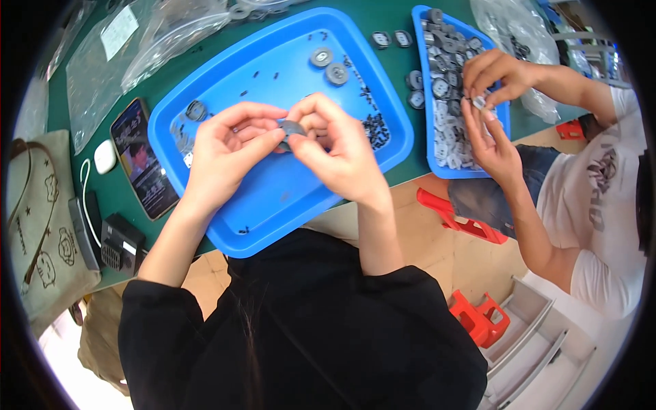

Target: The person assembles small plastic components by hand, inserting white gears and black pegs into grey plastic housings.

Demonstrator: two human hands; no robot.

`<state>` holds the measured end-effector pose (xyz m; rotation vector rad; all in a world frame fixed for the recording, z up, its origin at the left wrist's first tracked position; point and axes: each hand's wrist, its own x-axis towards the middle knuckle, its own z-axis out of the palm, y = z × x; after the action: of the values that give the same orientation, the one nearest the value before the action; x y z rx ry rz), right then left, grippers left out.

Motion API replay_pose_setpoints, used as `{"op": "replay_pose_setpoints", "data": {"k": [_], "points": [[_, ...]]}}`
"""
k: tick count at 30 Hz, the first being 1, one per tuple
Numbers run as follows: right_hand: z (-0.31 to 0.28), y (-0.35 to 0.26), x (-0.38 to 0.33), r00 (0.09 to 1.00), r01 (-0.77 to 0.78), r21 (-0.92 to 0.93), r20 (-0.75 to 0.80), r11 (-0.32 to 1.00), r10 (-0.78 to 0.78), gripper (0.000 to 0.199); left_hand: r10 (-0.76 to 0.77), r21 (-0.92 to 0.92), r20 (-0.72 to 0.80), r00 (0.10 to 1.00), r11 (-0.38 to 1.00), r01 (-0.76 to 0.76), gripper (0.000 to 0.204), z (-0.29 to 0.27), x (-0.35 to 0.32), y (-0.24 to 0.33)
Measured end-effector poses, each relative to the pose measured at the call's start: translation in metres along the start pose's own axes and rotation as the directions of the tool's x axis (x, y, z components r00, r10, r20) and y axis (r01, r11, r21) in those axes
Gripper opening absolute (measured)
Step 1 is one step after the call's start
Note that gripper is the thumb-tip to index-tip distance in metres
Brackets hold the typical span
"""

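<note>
Above a blue plastic tray [273,225], my left hand [236,147] and my right hand [335,147] meet at their fingertips. Between them they pinch a small dark grey round part [292,128]; fingers cover some of it. Two grey round parts with pale centres, one a grey disc [335,73], lie in the tray's far right. Another round part [196,110] sits by its left wall, next to small clear pieces. Many tiny black pieces [376,130] are heaped along the right side, with a few scattered elsewhere on the tray floor.
A co-worker's hands [495,102] hold a small pale piece over a second blue tray [437,167] of grey and white parts. Left of my tray lie a lit phone [143,157], a white case [105,156] and a cloth bag [55,225]. Plastic bags [171,41] lie behind.
</note>
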<state>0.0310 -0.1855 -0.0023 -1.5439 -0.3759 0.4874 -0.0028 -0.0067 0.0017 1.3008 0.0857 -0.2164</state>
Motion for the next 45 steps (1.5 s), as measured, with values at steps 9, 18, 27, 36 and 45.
{"op": "replay_pose_setpoints", "data": {"k": [9, 18, 27, 36, 45], "points": [[0.0053, -0.0106, -0.0023, 0.994, 0.081, -0.113, -0.063, 0.990, -0.089, 0.014, 0.033, 0.118, -0.017, 0.999, 0.993, -0.031, 0.022, 0.0041, -0.0019, -0.0041], [0.0064, -0.0024, 0.0011, 0.987, 0.116, 0.016, -0.114, 0.993, -0.113, 0.026, 0.093, 0.114, -0.070, 0.993, 0.990, -0.085, 0.021, 0.0013, 0.0005, -0.0022], [0.0026, -0.0060, -0.0007, 0.995, 0.097, -0.108, -0.019, 0.989, -0.100, 0.029, 0.001, 0.171, 0.076, 0.997, 0.985, -0.014, 0.009, -0.0008, -0.0008, -0.0006], [0.0051, -0.0073, -0.0009, 0.995, 0.101, -0.078, -0.008, 0.992, -0.102, 0.023, 0.090, 0.189, 0.063, 0.994, 0.977, -0.101, 0.006, -0.0027, -0.0033, 0.0016], [0.0058, -0.0021, -0.0013, 0.983, 0.146, -0.137, -0.088, 0.980, -0.159, 0.015, 0.171, 0.277, 0.009, 0.985, 0.946, -0.167, 0.011, 0.0009, -0.0039, -0.0038]]}}
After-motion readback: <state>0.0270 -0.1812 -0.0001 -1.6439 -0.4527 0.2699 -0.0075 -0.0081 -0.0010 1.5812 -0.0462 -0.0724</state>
